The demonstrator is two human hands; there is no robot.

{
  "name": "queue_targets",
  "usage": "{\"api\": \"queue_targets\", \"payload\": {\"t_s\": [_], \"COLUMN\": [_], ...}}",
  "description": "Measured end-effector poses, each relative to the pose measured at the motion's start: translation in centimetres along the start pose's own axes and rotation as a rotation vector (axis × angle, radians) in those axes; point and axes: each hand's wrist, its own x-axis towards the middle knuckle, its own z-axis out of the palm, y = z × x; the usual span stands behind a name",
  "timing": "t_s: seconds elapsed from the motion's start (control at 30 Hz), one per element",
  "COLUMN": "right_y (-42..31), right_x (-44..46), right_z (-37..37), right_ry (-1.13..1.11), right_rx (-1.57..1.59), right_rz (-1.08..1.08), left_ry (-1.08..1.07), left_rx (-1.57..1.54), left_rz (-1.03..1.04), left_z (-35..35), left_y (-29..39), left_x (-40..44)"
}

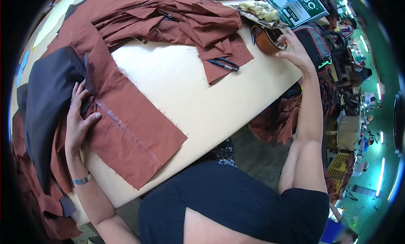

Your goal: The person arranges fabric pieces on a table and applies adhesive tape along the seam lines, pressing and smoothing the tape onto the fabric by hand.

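Rust-brown cloth (135,134) lies across the pale table, with a whitish line along its near panel. My left hand (80,117) rests on the cloth at the left, fingers apart, beside a dark fabric piece (52,92). At the upper right, my right hand (294,51) is at the rim of a brown cup (266,42), its fingers curved and apart over the opening. Whether the fingertips hold anything inside the cup is hidden. Black thread snips (224,64) lie on a rust cloth flap near the middle.
A crumpled wrapper (263,12) and a green-and-white packet (306,10) are behind the cup. A black bag (314,45) stands right of my right hand. More rust cloth (276,121) hangs below the table's right edge. Several people are in the far background.
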Motion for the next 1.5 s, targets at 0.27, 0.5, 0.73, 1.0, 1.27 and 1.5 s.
{"api": "queue_targets", "payload": {"t_s": [0.27,0.5,0.73,1.0,1.27,1.5], "right_y": [-8.4,-28.6,-35.3,-33.4,-30.4,-30.2], "right_x": [-4.7,-5.3,-5.1,-7.4,-12.1,-12.0], "right_z": [-1.1,4.6,10.8,11.0,9.4,9.0], "right_ry": [0.274,0.044,-0.16,-0.095,-0.106,-0.318], "right_rx": [-0.624,0.593,0.631,0.592,0.51,0.783], "right_rz": [-0.11,-0.701,-0.78,-0.924,-1.15,-0.987], "left_ry": [-0.018,0.014,-0.081,-0.065,-0.076,-0.074], "left_rx": [0.042,0.231,0.255,0.26,0.293,0.228], "left_rz": [0.146,0.147,0.079,0.088,0.079,0.038], "left_z": [0.0,0.0,-0.8,-0.9,-0.8,-0.8], "left_y": [-1.0,-0.6,0.4,0.5,0.4,0.7], "left_x": [0.4,0.0,0.0,-0.1,0.1,-0.1]}}
